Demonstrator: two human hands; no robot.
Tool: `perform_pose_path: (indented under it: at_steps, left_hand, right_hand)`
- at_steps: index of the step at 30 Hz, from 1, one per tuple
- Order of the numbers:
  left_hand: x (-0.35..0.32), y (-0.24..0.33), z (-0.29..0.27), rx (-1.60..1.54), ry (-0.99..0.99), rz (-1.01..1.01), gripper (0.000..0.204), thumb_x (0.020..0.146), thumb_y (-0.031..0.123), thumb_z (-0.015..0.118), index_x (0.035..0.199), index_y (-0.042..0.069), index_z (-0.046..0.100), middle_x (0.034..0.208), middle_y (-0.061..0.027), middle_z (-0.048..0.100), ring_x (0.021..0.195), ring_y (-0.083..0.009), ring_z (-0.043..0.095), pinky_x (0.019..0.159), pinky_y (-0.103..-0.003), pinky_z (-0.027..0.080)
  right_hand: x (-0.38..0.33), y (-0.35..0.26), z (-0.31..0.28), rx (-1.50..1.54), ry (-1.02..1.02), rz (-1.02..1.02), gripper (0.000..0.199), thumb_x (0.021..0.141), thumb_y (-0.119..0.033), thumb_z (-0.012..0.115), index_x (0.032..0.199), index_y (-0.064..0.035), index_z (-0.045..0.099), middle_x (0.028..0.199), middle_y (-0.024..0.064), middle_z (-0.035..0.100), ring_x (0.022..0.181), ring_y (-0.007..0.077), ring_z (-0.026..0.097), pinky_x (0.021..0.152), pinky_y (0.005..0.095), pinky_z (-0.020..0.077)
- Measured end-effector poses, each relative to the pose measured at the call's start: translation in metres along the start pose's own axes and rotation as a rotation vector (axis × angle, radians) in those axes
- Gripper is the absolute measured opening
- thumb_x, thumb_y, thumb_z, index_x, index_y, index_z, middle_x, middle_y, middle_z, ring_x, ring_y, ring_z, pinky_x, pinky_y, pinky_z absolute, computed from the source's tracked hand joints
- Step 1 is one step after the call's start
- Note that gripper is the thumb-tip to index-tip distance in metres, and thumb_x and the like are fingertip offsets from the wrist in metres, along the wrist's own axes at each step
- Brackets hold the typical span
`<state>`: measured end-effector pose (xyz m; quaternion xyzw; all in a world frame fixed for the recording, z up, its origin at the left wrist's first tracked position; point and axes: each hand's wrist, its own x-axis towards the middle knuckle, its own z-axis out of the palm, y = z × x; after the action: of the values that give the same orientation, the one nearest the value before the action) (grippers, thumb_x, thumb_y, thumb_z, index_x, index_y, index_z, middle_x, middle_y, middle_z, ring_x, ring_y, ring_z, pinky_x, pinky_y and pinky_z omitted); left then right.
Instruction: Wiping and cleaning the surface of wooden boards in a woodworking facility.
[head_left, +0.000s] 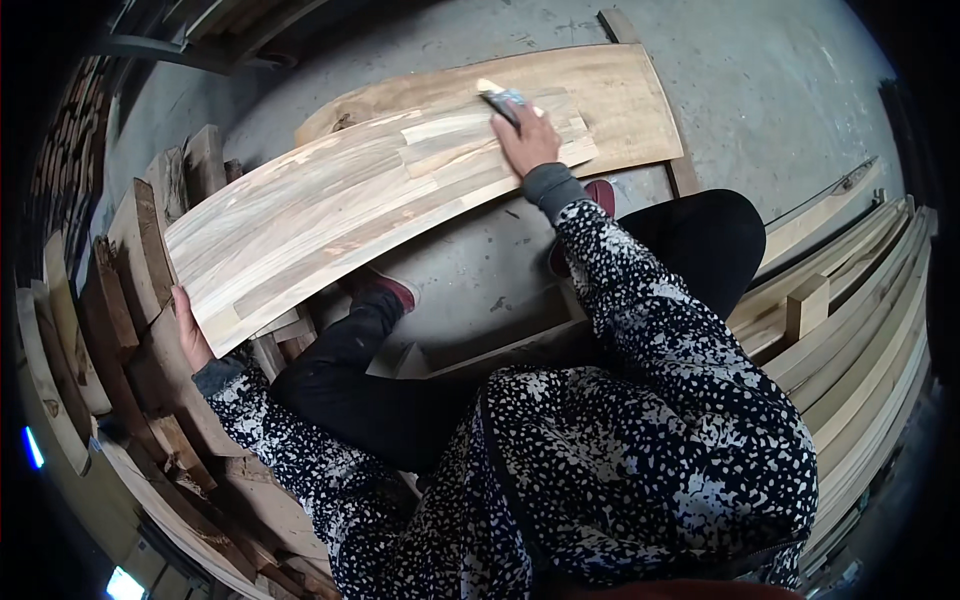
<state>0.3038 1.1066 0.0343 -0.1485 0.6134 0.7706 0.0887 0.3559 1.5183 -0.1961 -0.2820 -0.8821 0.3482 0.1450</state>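
Observation:
A long wooden panel made of joined strips (330, 215) slants across in front of me, its far right part lying over a wide pale plank (625, 105). My left hand (190, 325) is closed on the panel's near left end, thumb along the edge and the other fingers partly hidden. Over the panel's right part, my right hand (528, 140) is closed round a small dark tool with a pale tip and a bluish patch (499, 100). Its kind is not clear, as the fingers cover much of it. Pale, rough patches show on the panel's surface.
Rough wood offcuts (140, 245) are stacked along my left. Long boards (860, 320) lie piled at my right, with a short block (807, 305) on them. A batten (683, 175) sits under the wide plank. My legs straddle the concrete floor (480, 260) below the panel.

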Motion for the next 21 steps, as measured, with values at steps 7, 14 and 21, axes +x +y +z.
perform_pose_path:
  at_steps: [7, 14, 21]
  left_hand:
    - [0.008, 0.002, 0.007, 0.032, 0.008, -0.01, 0.046, 0.086, 0.034, 0.046, 0.117, 0.0, 0.044, 0.114, -0.0094, 0.051, 0.101, -0.0186, 0.049, 0.087, -0.03, 0.037]
    - [0.004, 0.002, -0.002, 0.021, 0.007, -0.01, 0.046, 0.086, 0.034, 0.047, 0.117, 0.0, 0.044, 0.114, -0.0094, 0.051, 0.101, -0.0185, 0.05, 0.087, -0.03, 0.038]
    - [0.007, -0.001, 0.016, 0.015, 0.008, -0.029, 0.046, 0.086, 0.034, 0.047, 0.117, 0.0, 0.044, 0.114, -0.0096, 0.051, 0.102, -0.019, 0.05, 0.087, -0.03, 0.038]
  right_hand:
    - [-0.063, -0.128, -0.011, 0.324, -0.044, -0.648, 0.031, 0.081, -0.028, 0.053, 0.111, -0.0184, 0.054, 0.121, 0.0153, 0.046, 0.118, 0.0362, 0.034, 0.098, 0.0515, 0.0189]
    - [0.008, -0.008, 0.0, 0.231, 0.118, -0.403, 0.022, 0.079, -0.015, 0.055, 0.099, -0.0077, 0.057, 0.102, 0.0167, 0.057, 0.098, 0.0342, 0.051, 0.086, 0.0398, 0.0389]
    - [0.033, 0.104, 0.012, -0.114, 0.248, -0.061, 0.035, 0.077, -0.033, 0.055, 0.101, -0.0076, 0.056, 0.104, 0.0167, 0.055, 0.102, 0.0352, 0.048, 0.088, 0.0445, 0.0358]
